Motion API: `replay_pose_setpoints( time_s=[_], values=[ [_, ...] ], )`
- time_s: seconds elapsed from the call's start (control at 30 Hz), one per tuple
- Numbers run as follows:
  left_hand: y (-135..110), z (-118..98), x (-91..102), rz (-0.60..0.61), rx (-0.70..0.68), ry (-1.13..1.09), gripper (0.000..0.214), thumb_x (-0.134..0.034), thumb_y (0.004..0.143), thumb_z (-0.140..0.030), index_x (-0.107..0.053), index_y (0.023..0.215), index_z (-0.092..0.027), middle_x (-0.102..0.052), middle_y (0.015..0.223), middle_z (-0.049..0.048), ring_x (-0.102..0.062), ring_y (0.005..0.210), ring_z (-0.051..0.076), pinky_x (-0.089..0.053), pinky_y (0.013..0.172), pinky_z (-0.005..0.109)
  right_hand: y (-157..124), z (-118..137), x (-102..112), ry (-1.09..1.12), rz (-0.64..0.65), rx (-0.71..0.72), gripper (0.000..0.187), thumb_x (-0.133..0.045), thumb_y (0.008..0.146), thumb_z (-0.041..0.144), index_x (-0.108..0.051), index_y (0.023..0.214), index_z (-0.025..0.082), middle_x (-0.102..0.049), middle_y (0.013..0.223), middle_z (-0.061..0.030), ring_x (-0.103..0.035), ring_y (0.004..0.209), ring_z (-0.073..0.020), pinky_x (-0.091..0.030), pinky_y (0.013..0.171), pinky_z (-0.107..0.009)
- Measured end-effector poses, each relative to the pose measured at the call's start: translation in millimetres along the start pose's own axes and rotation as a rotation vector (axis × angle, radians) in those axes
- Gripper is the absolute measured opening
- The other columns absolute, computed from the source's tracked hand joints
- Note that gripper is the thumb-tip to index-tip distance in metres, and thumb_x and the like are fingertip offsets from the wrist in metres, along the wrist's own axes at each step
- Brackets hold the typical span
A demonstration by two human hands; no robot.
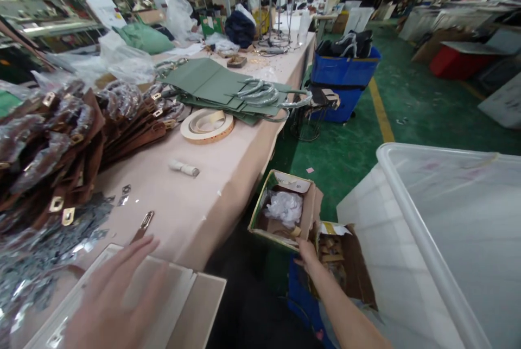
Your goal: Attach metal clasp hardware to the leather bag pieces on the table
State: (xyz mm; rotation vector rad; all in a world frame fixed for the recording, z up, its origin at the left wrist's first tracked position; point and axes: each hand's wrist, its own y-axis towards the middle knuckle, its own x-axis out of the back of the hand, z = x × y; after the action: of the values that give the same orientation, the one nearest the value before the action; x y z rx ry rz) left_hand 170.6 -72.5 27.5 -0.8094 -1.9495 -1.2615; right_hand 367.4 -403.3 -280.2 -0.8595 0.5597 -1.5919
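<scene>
Looking through the head view, we spread our left hand [118, 297], blurred and released, over a pale panel [207, 300] on the near left of the table [236, 164]. A metal clasp [146, 220] lies just beyond its fingertips. Our right hand [308, 255] is at the near rim of a cardboard box [293, 182], right of the table; we cannot tell whether it grips. Crumpled plastic [285, 208] sits inside. Farther left, brown pieces [91, 145] lie heaped.

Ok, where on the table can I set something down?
The table has a mostly bare patch between the white tube, tape roll and right edge, and another between white tube and metal-tipped strap. Crowded: brown pieces and grey scraps at left, green panels beyond the tape roll.
</scene>
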Motion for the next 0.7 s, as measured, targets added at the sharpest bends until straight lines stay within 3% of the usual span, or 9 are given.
replay_pose_setpoints(
  time_s=[0.1, 0.2, 0.37, 0.53, 0.7],
  values=[
    [32, -6, -29.3, 0.107, -0.128, 0.02, 0.042, -0.055, 0.099, -0.042, -0.054, 0.139, -0.029, -0.063, 0.138, 0.0092, -0.061, 0.126, 0.034, -0.047, 0.113, 0.058, 4, -3, 1, 0.075, 0.014, 0.001, 0.04, -0.072, 0.09, 0.037, -0.065, 0.124, 0.016, -0.071, 0.116, -0.0115, -0.071, 0.1, -0.025, -0.062, 0.082, -0.042],
    [58, -13, -61.3, 0.228, -0.232, 0.11, 0.056, -0.057, 0.095, -0.036, -0.045, 0.148, -0.024, -0.054, 0.148, 0.0145, -0.055, 0.131, 0.037, -0.047, 0.112, 0.058, 6, -3, 11, 0.158, 0.023, 0.033, 0.041, -0.074, 0.08, 0.03, -0.068, 0.118, 0.015, -0.073, 0.106, -0.0129, -0.073, 0.099, -0.0307, -0.062, 0.077, -0.042],
    [79, -32, -102.3, 0.388, -0.241, 0.422, 0.084, -0.063, 0.083, -0.014, -0.032, 0.161, -0.021, -0.036, 0.166, 0.0147, -0.043, 0.142, 0.04, -0.047, 0.112, 0.056, 13, 5, 40, 0.307, 0.077, 0.097, 0.041, -0.068, 0.067, 0.021, -0.066, 0.108, 0.017, -0.075, 0.098, -0.0114, -0.074, 0.095, -0.0314, -0.065, 0.071, -0.041],
    [81, -46, -115.0, 0.424, -0.23, 0.644, 0.083, -0.045, 0.088, 0.0, -0.027, 0.166, -0.022, -0.029, 0.172, 0.0101, -0.041, 0.144, 0.038, -0.052, 0.106, 0.055, 25, 14, 63, 0.385, 0.07, 0.126, 0.04, -0.062, 0.061, 0.011, -0.063, 0.101, 0.017, -0.075, 0.093, -0.0068, -0.075, 0.084, -0.0242, -0.068, 0.073, -0.041],
    [81, -49, -117.3, 0.438, -0.236, 0.681, 0.091, -0.045, 0.085, 0.002, -0.017, 0.168, -0.023, -0.03, 0.171, 0.0104, -0.039, 0.145, 0.039, -0.054, 0.104, 0.056, 38, 14, 67, 0.369, 0.026, 0.144, 0.042, -0.061, 0.063, 0.013, -0.062, 0.105, 0.016, -0.075, 0.095, -0.0079, -0.076, 0.086, -0.0243, -0.068, 0.072, -0.038]
  ],
)
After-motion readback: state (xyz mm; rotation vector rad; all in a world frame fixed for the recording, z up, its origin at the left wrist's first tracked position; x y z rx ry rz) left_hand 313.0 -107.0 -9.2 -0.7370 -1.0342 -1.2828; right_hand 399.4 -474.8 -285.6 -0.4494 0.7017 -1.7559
